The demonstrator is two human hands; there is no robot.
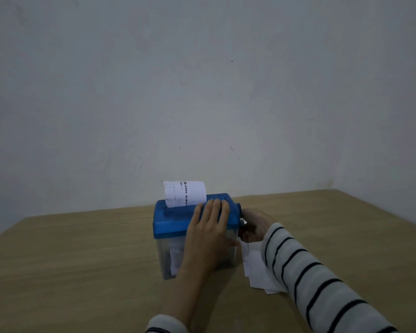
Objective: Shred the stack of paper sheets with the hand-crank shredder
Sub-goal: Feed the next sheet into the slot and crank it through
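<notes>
Left hand (209,224) lies flat, fingers straight, pressing the blue shredder (178,221) lid on the worktop (82,260). Right hand (255,228) grips the crank. Sheet (185,193) stands in the slot; spare sheets (257,270) lie beside. Risk: uneven cranking skews and jams the sheet.

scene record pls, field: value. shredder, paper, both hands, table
shredder: blue lid on a clear bin, upright on the table
sheet: white printed sheet stands in the slot, top curling back
bin contents: white paper visible inside, amount unclear
left hand: left hand flat on the lid, fingers straight
right hand: right hand at the crank on the shredder's right end; grip blurred
stack: loose white sheets on the table right of the bin, partly under the right sleeve
</notes>
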